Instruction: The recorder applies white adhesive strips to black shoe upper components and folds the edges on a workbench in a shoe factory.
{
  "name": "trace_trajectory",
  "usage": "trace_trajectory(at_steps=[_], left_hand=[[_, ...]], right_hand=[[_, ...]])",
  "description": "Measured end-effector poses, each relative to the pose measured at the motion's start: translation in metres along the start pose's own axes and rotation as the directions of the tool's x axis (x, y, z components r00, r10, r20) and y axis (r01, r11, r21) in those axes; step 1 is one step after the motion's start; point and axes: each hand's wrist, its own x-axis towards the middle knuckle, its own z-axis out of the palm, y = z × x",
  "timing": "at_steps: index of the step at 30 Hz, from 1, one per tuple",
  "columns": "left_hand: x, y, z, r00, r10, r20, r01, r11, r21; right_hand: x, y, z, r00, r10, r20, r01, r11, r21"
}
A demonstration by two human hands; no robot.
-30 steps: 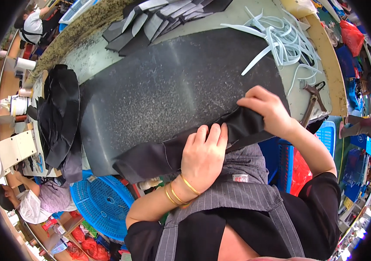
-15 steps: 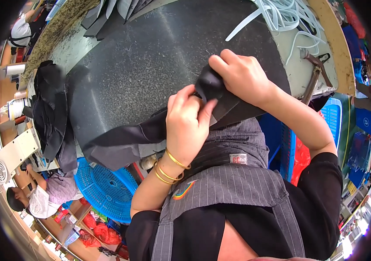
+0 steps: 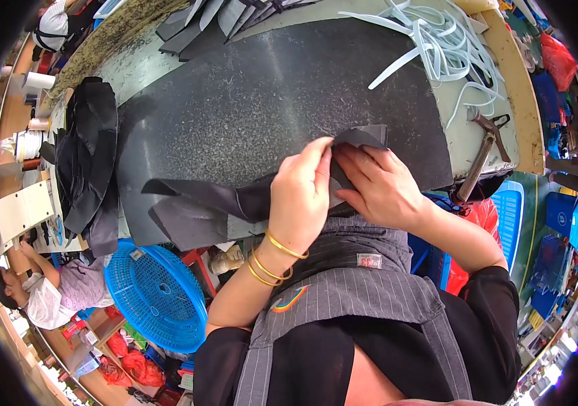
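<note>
A long black piece of sheet material (image 3: 211,195), perhaps fabric or thin leather, lies at the near edge of the dark work mat (image 3: 234,122). Its right end is folded and curls up above my right hand (image 3: 383,186). My left hand (image 3: 301,193), two gold bangles at its wrist, pinches the piece near the fold with thumb and forefinger. The fingers of my right hand are bent together against the folded part, thumb towards the left hand. Part of the material is hidden beneath both hands.
More black pieces (image 3: 89,162) are heaped at the left, others (image 3: 224,24) at the far edge. Pale blue strips (image 3: 444,44) lie tangled at the far right, near a hammer (image 3: 480,159). A blue basket (image 3: 157,298) stands at lower left; a person (image 3: 65,287) sits beyond it.
My right hand has come down and turned over, fingers now against the fold. The rolled end has opened out into an upright flap. My view has shifted slightly.
</note>
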Motion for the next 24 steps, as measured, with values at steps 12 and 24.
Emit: trace_trajectory(at_steps=[12, 24], left_hand=[[-0.016, -0.011, 0.021, 0.892, 0.411, 0.189, -0.451, 0.769, 0.453], [-0.019, -0.007, 0.025, 0.921, 0.332, 0.205, -0.390, 0.769, 0.507]], right_hand=[[0.015, 0.038, -0.030, 0.796, 0.462, 0.391, -0.543, 0.258, 0.799], [0.046, 0.047, -0.013, 0.790, 0.613, 0.007, -0.470, 0.598, 0.649]])
